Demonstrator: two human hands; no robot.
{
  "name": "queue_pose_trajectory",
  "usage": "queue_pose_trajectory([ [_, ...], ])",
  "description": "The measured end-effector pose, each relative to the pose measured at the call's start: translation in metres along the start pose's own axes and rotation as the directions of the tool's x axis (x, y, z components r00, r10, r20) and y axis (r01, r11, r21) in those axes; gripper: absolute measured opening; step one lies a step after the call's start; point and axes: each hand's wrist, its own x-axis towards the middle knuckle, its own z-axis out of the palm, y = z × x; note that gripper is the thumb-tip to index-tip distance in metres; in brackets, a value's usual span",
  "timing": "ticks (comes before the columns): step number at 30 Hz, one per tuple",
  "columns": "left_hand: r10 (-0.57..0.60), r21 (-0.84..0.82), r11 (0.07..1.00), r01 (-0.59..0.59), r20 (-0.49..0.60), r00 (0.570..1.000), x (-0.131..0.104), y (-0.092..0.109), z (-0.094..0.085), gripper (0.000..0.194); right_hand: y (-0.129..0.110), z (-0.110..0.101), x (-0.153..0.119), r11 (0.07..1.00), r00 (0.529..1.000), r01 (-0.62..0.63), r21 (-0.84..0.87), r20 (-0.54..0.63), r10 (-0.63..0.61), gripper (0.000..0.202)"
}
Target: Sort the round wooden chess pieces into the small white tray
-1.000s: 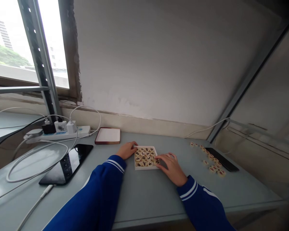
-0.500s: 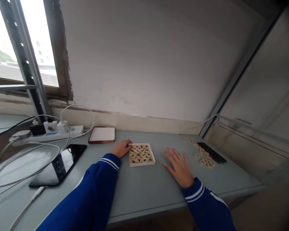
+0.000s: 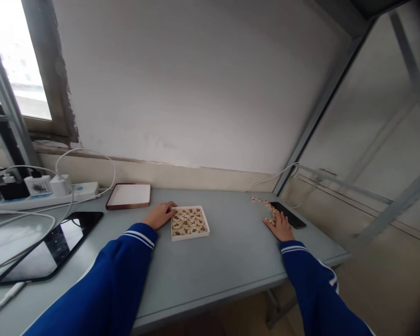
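A shallow white box [image 3: 190, 237] lies on the desk, packed with rows of round xiangqi pieces [image 3: 185, 224] that bear dark characters. My left hand [image 3: 160, 214] holds the box by its upper left edge, fingertips over the rim. Far to the right, my right hand [image 3: 281, 227] lies palm down over a group of loose xiangqi pieces [image 3: 267, 204]. Its fingers are spread and cover some of those pieces. Others trail away behind it toward the wall.
Behind my left hand stands a brown-edged lid [image 3: 128, 196] with a white inside. A tablet [image 3: 52, 249] and a power strip [image 3: 86, 190] with cables occupy the left. A dark phone [image 3: 290, 215] lies beside the loose pieces. The desk's front edge [image 3: 210, 297] runs below my arms.
My right hand has moved right, from beside the box to the loose pieces. The view has turned to the right. My left hand stays at the box's edge.
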Motion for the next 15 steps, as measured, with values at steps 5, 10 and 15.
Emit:
queue_pose_trajectory([
  [5, 0.001, -0.007, 1.0, -0.001, 0.001, 1.0, -0.001, 0.0, 0.0, 0.036, -0.007, 0.008, 0.019, 0.997, 0.997, 0.068, -0.031, -0.023, -0.068, 0.078],
  [10, -0.002, -0.008, 1.0, 0.002, 0.006, 1.0, -0.001, 0.001, -0.001, 0.036, -0.009, 0.017, 0.034, 0.983, 0.994, 0.111, -0.144, -0.008, -0.113, 0.06],
  [15, -0.007, -0.007, 1.0, 0.007, 0.01, 1.0, 0.0, 0.0, -0.001, 0.037, -0.024, 0.018, 0.023, 0.966, 0.963, 0.246, -0.084, 0.129, -0.235, 0.061],
])
